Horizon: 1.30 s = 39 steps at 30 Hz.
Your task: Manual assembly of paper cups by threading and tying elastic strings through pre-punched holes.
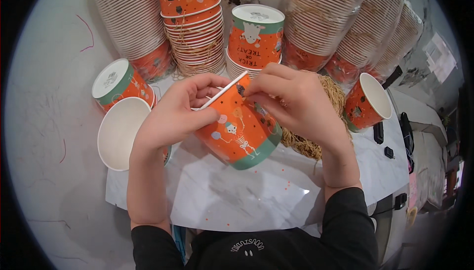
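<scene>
Tilted in front of me is an orange paper cup (229, 122) with a green base band, a white rolled rim and printed skeleton figures. My left hand (190, 104) grips it by the rim, thumb on the outer wall and fingers at the opening. At the cup's upper right side, my right hand (291, 102) is closed in a pinch against the wall just below the rim; what its fingertips hold, if anything, is hidden. Behind and below the right hand lies a bundle of tan string (306, 144). The inside of the held cup cannot be seen.
Nested cups (195, 35) draped with tan string stand at the back, beside an upturned cup stack (256, 35). Plastic-wrapped cup stacks (316, 18) flank them. Loose cups lie left (121, 134) and right (368, 102) on the marbled table (212, 196). Small black objects (378, 133) sit near its right edge.
</scene>
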Each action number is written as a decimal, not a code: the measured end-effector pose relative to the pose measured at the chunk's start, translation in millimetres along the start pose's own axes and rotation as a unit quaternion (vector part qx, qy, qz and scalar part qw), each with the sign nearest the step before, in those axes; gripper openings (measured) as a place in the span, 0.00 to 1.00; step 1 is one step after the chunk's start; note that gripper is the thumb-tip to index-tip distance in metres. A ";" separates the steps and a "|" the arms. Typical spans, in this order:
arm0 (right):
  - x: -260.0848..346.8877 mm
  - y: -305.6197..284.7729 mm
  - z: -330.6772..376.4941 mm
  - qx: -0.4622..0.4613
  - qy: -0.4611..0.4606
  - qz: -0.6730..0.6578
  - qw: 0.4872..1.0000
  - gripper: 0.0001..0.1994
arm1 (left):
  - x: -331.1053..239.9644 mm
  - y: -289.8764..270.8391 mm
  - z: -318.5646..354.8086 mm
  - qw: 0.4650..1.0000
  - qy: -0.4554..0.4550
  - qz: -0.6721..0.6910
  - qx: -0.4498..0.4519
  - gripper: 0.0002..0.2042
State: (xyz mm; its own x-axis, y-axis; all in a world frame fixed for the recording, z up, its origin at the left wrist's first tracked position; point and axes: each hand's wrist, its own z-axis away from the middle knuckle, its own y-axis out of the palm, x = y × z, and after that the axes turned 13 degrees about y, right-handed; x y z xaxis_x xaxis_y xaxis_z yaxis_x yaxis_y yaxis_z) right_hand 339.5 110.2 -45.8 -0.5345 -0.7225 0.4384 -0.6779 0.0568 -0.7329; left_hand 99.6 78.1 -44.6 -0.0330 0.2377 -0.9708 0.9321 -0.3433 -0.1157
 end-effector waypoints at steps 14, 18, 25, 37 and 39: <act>-7.3 16.7 -2.5 -0.046 -0.069 0.039 0.996 0.08 | 2.6 -4.6 -3.7 0.999 -0.006 0.039 -0.008 0.23; -1.9 14.4 -1.2 -0.050 -0.090 0.084 0.991 0.10 | 3.6 -7.0 -2.2 0.999 -0.003 0.044 -0.006 0.22; -1.0 9.8 1.3 -0.045 -0.136 0.155 0.977 0.10 | 6.9 -7.3 -5.6 0.994 -0.042 0.098 0.008 0.18; -10.0 1.3 -0.9 -0.040 -0.069 0.044 0.996 0.09 | 14.0 6.4 -10.2 0.996 -0.055 0.068 0.010 0.16; -8.1 0.7 -0.2 -0.049 -0.072 0.052 0.995 0.09 | 12.4 11.3 -10.9 0.995 -0.046 0.088 0.001 0.18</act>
State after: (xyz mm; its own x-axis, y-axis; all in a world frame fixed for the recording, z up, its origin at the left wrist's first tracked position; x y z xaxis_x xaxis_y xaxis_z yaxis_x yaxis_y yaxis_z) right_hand 343.3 116.2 -49.8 -0.5314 -0.7998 0.2791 -0.6722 0.1976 -0.7135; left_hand 113.7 87.1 -55.6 0.0978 0.0904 -0.9911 0.9255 -0.3744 0.0572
